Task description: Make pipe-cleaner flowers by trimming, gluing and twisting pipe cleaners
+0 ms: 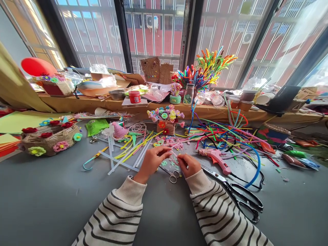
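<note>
My left hand (154,161) and my right hand (189,165) meet over the middle of the table, thumbs and fingertips pinched. Between them runs a thin pink pipe cleaner (174,154), its ends partly hidden by my fingers. Just below the hands lie small scissors (174,176) with metal loops. Pink and mint cut pieces (176,140) are scattered behind the fingers. To the right of my right hand rests a pink hot glue gun (216,159), and large black-handled scissors (243,196) lie beside my right sleeve.
White glue sticks (143,153) and yellow pipe cleaners (130,150) lie left of the hands. A flower-filled basket (166,126) stands behind them. A tangle of coloured pipe cleaners (225,133) spreads right. A flower-trimmed twine basket (51,138) sits far left; a cluttered windowsill (107,104) runs behind.
</note>
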Demonstrator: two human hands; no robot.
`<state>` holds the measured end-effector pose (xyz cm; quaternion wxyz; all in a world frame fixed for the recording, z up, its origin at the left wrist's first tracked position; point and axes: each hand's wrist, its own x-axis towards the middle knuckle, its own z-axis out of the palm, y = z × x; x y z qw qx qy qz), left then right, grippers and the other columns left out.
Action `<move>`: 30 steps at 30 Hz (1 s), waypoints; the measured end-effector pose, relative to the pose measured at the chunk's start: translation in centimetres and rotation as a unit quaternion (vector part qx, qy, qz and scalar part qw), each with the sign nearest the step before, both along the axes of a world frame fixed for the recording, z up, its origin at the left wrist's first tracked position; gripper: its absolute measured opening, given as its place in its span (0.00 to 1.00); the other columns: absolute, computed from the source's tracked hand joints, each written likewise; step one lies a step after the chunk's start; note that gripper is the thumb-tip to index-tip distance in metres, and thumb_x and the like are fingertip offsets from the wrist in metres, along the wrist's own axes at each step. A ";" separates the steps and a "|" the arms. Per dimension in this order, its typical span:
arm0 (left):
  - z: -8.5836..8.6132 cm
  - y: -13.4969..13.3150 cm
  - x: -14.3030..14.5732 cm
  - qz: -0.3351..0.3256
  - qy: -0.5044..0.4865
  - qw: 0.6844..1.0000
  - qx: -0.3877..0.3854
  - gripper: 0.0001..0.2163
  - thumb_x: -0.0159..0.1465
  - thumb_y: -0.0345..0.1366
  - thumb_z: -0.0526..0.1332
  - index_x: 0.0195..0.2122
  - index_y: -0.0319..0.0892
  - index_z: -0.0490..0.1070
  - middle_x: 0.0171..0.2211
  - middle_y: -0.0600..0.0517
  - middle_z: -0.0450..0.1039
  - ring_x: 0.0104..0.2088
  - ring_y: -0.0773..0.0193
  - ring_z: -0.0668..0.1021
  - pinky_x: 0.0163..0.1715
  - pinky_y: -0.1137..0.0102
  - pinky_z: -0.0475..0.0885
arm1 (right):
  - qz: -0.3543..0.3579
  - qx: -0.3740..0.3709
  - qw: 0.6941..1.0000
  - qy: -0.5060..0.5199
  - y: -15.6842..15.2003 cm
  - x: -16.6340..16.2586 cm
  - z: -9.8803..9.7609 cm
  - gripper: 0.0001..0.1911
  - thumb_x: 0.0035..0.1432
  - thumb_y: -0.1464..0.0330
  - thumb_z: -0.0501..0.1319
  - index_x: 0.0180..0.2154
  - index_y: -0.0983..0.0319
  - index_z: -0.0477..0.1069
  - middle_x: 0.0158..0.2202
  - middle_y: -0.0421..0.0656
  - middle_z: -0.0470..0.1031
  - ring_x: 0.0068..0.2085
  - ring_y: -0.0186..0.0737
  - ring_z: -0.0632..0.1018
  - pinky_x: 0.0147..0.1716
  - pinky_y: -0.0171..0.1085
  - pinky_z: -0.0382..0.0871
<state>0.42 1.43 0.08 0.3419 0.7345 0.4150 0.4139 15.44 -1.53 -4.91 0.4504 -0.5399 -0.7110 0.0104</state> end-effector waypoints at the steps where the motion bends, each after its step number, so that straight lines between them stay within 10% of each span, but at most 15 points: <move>1: 0.0 0.0 0.0 -0.003 0.001 1.000 0.003 0.12 0.49 0.42 0.56 0.32 0.41 0.70 0.29 0.52 0.72 0.26 0.67 0.73 0.29 0.74 0.68 | 0.000 0.002 1.000 -0.006 0.0 0.0 0.1 0.11 0.51 0.67 0.48 0.29 0.61 0.68 0.24 0.43 0.70 0.24 0.35 0.70 0.25 0.33 0.64; 30: -0.5 0.2 -0.1 0.003 0.003 1.000 0.017 0.08 0.51 0.38 0.55 0.26 0.40 0.70 0.23 0.54 0.71 0.22 0.70 0.73 0.25 0.77 0.69 | 0.033 0.032 0.997 -0.055 0.2 0.1 -0.4 0.13 0.54 0.67 0.47 0.30 0.63 0.69 0.22 0.42 0.70 0.26 0.34 0.69 0.26 0.31 0.63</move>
